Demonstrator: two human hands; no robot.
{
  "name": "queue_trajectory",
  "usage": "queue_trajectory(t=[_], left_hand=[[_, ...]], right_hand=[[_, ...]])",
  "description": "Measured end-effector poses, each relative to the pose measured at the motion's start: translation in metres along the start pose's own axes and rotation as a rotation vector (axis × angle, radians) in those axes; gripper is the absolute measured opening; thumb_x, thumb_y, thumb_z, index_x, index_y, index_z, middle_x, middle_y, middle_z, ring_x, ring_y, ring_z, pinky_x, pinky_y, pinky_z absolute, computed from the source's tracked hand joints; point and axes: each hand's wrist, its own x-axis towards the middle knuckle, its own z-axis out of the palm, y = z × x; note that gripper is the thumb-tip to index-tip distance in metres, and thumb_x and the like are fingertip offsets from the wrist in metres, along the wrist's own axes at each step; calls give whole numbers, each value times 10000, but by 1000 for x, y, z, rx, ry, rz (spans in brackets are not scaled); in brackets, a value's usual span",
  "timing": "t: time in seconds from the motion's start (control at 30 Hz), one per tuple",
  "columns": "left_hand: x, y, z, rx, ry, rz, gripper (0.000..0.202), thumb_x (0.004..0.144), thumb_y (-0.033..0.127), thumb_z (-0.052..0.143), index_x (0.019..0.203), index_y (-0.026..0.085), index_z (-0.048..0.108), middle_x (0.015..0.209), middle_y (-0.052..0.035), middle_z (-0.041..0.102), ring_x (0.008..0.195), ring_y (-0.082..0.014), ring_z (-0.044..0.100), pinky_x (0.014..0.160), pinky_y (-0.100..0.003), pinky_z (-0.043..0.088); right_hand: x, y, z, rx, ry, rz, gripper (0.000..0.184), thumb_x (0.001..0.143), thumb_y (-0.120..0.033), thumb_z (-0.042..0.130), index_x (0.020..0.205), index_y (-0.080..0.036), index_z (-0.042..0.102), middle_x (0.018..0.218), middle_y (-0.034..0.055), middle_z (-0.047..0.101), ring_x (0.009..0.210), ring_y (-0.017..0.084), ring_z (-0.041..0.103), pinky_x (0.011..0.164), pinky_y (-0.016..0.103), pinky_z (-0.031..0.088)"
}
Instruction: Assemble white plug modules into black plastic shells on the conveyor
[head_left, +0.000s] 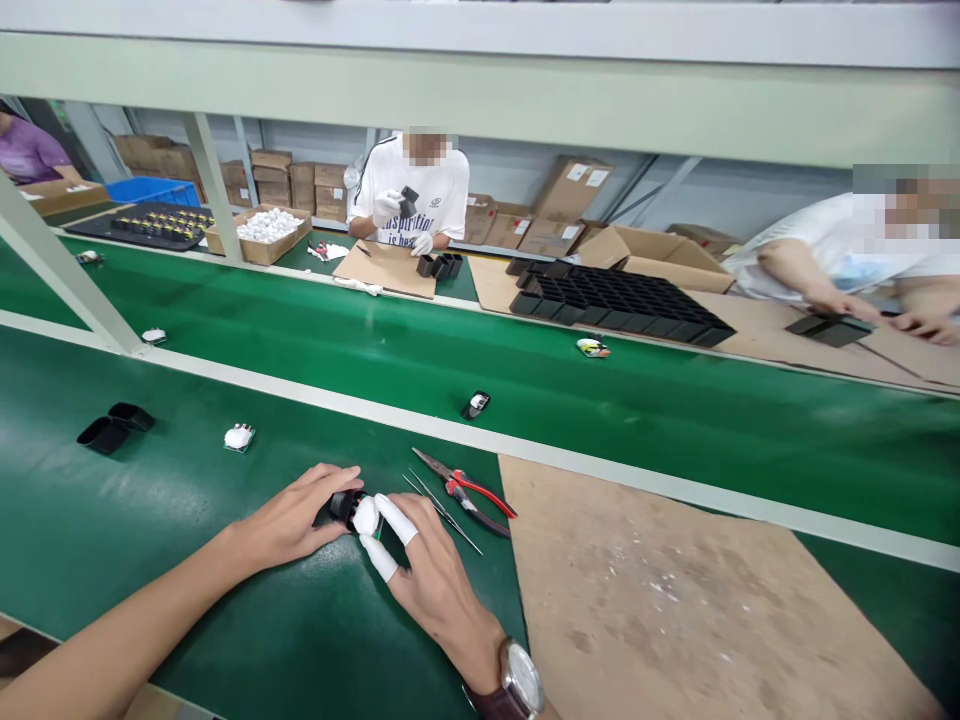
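I am in a factory workshop, at an assembly line: a long, smooth green strip point(337, 330) bearing small white-topped parts point(154, 335) runs past my dark green bench top point(315, 640). Across it, a person in a white printed T-shirt point(442, 185) works near packed rows of open black plastic casings point(615, 300). Brown cardboard cartons point(271, 185) stand behind, and white finger covers point(397, 520) sit on my right hand point(439, 575).

a blue crate point(156, 192) stands near stacked brown boxes point(271, 187).
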Motion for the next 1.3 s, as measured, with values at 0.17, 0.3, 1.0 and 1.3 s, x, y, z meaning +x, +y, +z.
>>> queue_trajectory(t=[0.17, 0.3, 1.0, 1.3], left_hand=[[0, 1, 1, 20, 5, 14, 731, 1051, 231, 621, 1655, 344, 224, 1429, -131, 616, 1345, -269, 596, 1107, -496, 560], [0, 3, 2, 16, -5, -16, 693, 1048, 239, 626, 1632, 345, 270, 1435, -121, 607, 1342, -267, 606, 1104, -479, 564], [-5, 1, 15, -77, -24, -130, 581, 999, 294, 676, 1516, 293, 413, 1455, -107, 623, 1355, -267, 625, 1156, -465, 526], [-2, 4, 6, -101, -23, -191, 792, 948, 165, 610, 1621, 322, 223, 1500, -83, 622, 1381, -256, 609, 1181, -470, 485]], right_hand=[[2, 0, -2, -39, -16, -13, 605, 997, -67, 605, 1557, -169, 400, 1276, 162, 648, 1145, 297, 600, 938, 479, 598], [3, -1, -2, -69, -47, -6, 554, 997, -72, 595, 1522, -148, 437, 1273, 165, 651, 1138, 301, 605, 939, 477, 602], [3, -4, 8, -74, -92, -7, 175, 1007, -242, 680, 1165, -189, 627, 1376, 161, 649, 1232, 323, 621, 922, 503, 596], [-9, 24, -5, -439, 23, 151, 378, 1035, -182, 540, 1408, -125, 558, 1232, 175, 681, 1124, 308, 656, 945, 467, 577]])
